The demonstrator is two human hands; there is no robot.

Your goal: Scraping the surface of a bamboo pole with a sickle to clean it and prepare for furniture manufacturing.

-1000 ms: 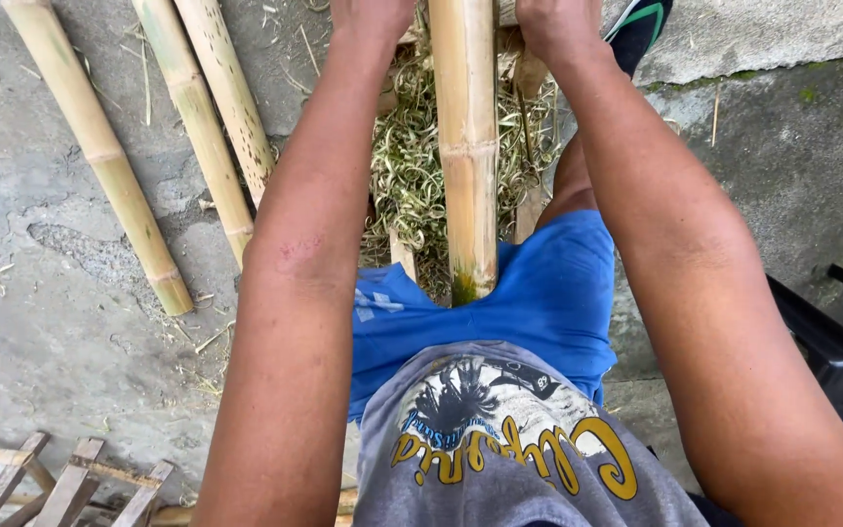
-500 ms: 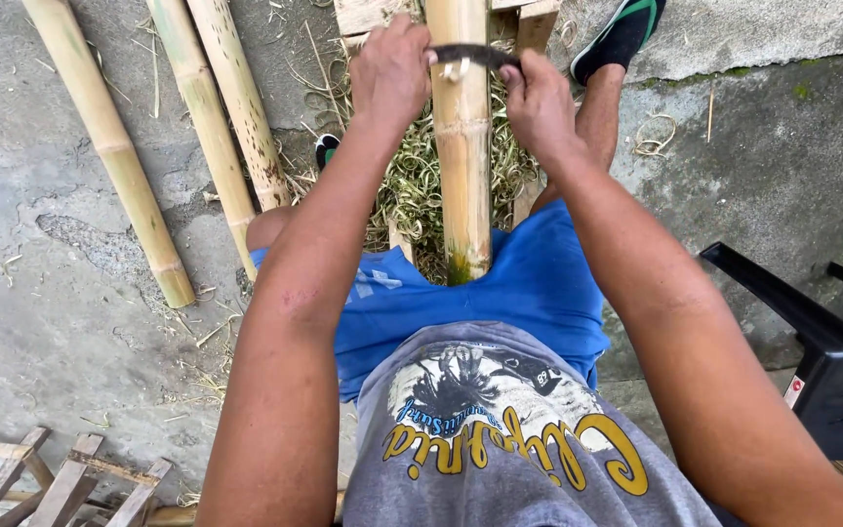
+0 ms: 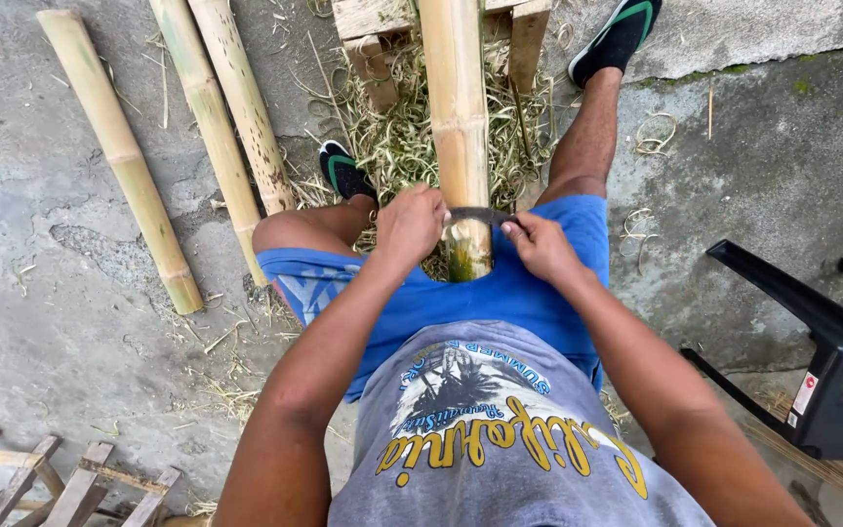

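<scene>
Two hands on one blade, right in close; the left hand (image 3: 410,222) is clenched tight on one end of the curved dark blade (image 3: 478,215), and the right hand (image 3: 540,246) pinches the other end between thumb and fingers; the blade lies straight across the bamboo pole (image 3: 458,127), touching it near its cut lower end; that pole runs up between the person's knees, over blue shorts, its green-tinged end just above the lap; beyond the hands, a heap of pale shavings (image 3: 397,137) lies around the pole; further up, the pole rests on a wooden stand (image 3: 373,34); off to the left, three loose bamboo poles (image 3: 212,117) lie on the concrete floor (image 3: 41,293); a black plastic chair (image 3: 822,342) sits at the right.
</scene>
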